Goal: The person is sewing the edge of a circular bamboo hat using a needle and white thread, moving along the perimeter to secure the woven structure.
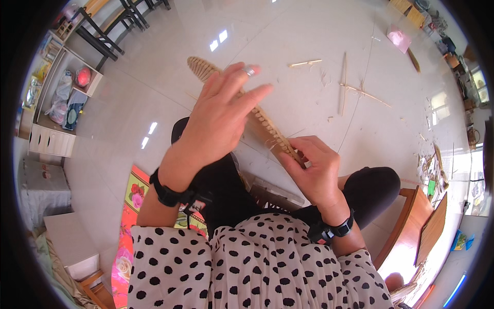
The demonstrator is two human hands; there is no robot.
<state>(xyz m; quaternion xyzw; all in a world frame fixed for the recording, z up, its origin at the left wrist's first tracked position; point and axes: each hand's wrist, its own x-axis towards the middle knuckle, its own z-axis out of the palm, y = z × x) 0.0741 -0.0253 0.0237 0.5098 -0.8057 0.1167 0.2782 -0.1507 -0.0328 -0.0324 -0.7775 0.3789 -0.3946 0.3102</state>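
Observation:
A long, narrow woven plant-fibre piece point(270, 125) slants across the space above my lap. Its rounded far end point(200, 68) shows ridged, wrapped strands, and a row of knobbly loops runs along its upper edge. My right hand point(314, 166) pinches the near end between thumb and fingers. Over the middle of the piece is my left hand point(218, 112), its fingers spread and a ring on one of them. My left thumb is hidden, and any contact with the weave is hard to make out. A loose fibre point(271, 146) sticks out near the right hand.
Loose straw stalks point(343, 85) and fibre scraps lie on the tiled floor ahead. Shelves point(58, 100) and dark-framed chairs point(112, 27) stand left. A wooden stool or chair edge point(405, 220) is close at right, near more scraps point(432, 170). A floral mat point(125, 247) lies at left.

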